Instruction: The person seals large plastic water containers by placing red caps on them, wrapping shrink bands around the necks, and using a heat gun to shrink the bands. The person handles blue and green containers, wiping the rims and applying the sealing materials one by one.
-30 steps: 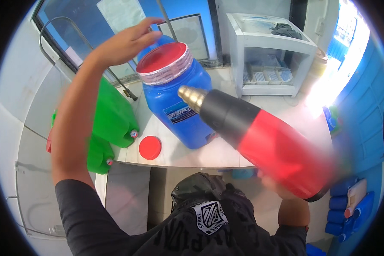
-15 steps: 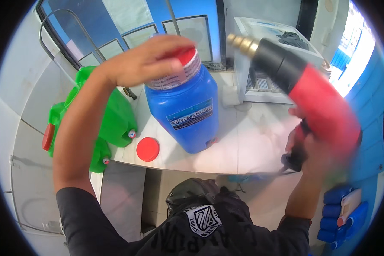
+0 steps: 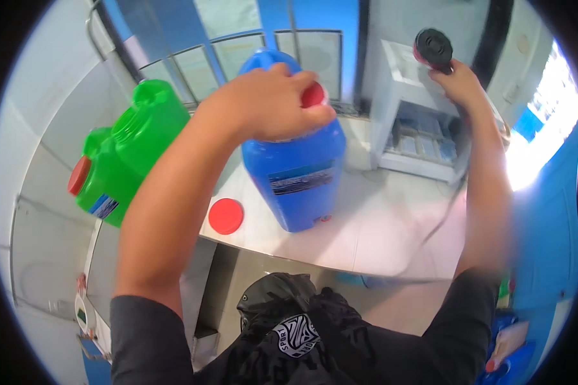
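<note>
A tall blue water jug (image 3: 302, 176) stands upright on the counter, with a label on its front. My left hand (image 3: 273, 106) reaches over its top, fingers curled round the red cap (image 3: 313, 95), which shows between thumb and fingers. Up at the far right, my right hand (image 3: 455, 82) is closed round the handle of a heat gun (image 3: 433, 48). Only the gun's round black rear end and a bit of red show; its nozzle is hidden. A loose red lid (image 3: 226, 216) lies flat near the counter's front edge, left of the jug.
Two green jugs stand on the left: an uncapped one (image 3: 151, 119) and one with a red cap (image 3: 78, 176). A white cabinet (image 3: 424, 167) stands at the back right. A dark cord (image 3: 440, 224) runs down across the white counter (image 3: 372, 237). Blue containers (image 3: 520, 359) sit lower right.
My right hand has carried the heat gun up and away, toward the cabinet, and its nozzle has turned out of sight. My left hand stays on the jug's top, its fingers now curled round the cap.
</note>
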The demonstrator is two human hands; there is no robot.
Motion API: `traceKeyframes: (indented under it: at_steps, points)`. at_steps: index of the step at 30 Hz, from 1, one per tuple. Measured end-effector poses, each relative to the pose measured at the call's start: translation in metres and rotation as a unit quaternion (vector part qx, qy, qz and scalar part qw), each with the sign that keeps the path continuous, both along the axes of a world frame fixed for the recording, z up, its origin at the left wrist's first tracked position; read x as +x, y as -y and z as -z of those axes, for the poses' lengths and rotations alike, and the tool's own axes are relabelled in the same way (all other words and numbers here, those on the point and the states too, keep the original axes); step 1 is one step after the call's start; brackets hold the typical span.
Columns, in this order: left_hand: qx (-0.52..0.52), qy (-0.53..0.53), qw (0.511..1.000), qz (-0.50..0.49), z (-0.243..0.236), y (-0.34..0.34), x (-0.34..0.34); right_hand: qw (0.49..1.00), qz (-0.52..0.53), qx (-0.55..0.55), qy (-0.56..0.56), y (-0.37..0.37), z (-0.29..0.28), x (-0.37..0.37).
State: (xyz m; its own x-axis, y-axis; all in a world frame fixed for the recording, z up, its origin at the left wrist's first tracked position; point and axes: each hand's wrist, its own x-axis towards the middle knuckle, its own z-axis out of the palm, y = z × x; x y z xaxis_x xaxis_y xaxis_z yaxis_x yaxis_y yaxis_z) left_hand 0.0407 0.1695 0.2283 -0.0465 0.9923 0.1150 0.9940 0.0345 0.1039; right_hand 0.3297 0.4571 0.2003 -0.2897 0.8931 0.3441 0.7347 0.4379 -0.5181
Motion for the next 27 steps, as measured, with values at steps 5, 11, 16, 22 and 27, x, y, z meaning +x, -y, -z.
traceKeyframes:
  at_steps: [5,11,16,22,27]
  points:
    - [-0.163,0.220,0.927,0.257,-0.029,-0.019,0.002,0.972,0.011,0.137,0.189,-0.040,-0.004,-0.027]
    - [0.267,-0.120,0.930,0.222,0.030,0.008,-0.017,0.959,-0.031,0.214,0.181,-0.020,-0.006,-0.026]
    - [0.233,-0.150,0.957,0.084,0.013,0.041,-0.101,0.952,-0.105,0.286,0.015,0.042,-0.012,-0.032]
    - [0.262,0.036,0.953,0.151,0.048,0.024,-0.030,0.940,-0.319,-0.018,-0.123,0.096,-0.009,-0.146]
    - [0.255,0.055,0.928,0.264,0.043,-0.010,-0.076,0.798,-0.428,-0.292,-0.308,0.141,0.038,-0.187]
